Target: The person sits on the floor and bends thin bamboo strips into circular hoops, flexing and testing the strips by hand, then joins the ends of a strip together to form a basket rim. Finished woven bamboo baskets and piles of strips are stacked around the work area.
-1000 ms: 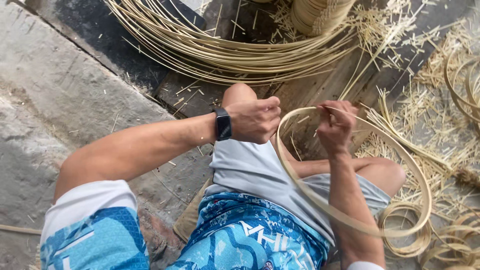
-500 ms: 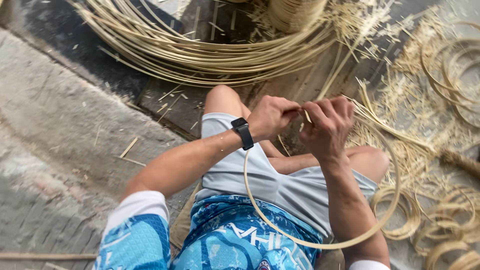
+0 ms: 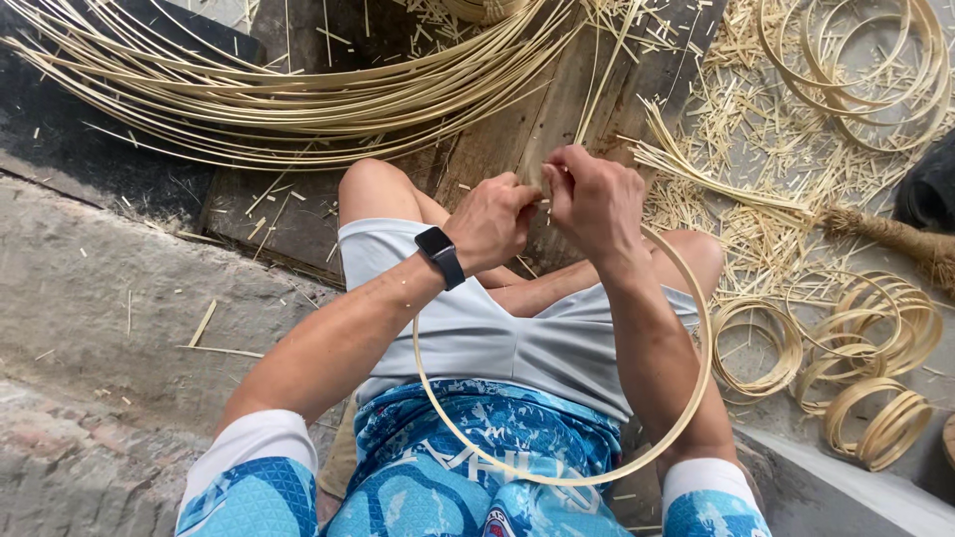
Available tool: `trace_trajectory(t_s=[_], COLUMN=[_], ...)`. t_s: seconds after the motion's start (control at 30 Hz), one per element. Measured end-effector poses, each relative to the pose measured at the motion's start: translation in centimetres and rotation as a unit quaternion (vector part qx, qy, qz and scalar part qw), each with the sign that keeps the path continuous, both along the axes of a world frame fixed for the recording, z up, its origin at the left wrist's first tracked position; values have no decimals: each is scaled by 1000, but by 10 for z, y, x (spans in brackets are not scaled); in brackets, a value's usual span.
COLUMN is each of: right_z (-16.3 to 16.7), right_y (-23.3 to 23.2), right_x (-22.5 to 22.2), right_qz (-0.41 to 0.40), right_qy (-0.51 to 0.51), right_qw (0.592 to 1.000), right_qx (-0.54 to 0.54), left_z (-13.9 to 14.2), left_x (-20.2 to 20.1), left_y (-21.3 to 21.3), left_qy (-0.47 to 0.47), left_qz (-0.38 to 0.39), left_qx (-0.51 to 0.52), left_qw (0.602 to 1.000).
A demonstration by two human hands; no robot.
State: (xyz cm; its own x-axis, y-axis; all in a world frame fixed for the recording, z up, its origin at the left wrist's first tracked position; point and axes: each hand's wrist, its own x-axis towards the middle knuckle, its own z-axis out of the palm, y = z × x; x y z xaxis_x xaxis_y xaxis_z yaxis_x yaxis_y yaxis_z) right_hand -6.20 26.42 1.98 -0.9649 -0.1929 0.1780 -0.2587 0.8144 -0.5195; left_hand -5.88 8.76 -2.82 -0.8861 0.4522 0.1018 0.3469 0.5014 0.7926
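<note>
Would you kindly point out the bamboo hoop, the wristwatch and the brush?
bamboo hoop (image 3: 557,475), head view, on the lower arc in front of the shirt.
wristwatch (image 3: 435,245), head view, on its dark face at the left wrist.
brush (image 3: 885,231), head view, on its bound fibre body.

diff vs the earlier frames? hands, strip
The bamboo strip went from a loose multi-turn coil at the right knee to one wide hoop hanging over the lap. Left hand and right hand closed together on its ends. Unchanged: both hands gripping, person seated, finished rings on the ground.
</note>
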Motion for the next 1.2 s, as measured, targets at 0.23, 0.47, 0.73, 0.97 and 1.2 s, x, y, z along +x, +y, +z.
trace_trajectory(t_s=[0.23,0.47,0.73,0.97,1.2], right_z=[-1,-13,-16,-54,-89], right_y=[8,13,9,33,33], right_x=[29,11,22,48,65], right_qz=[153,-7,91,-26,22], right_qy=[269,92,263,-200,-214], right_qw=[947,996,956,824,787], right_qx=[89,19,-87,-530,-578], left_z=[1,3,-13,-42,-52], left_x=[-20,5,2,6,36], left_y=[0,11,5,9,23], left_qy=[-120,31,38,-360,-478], left_qz=[1,13,40,116,100], left_qx=[-36,20,69,426,503], left_qw=[992,999,996,822,713])
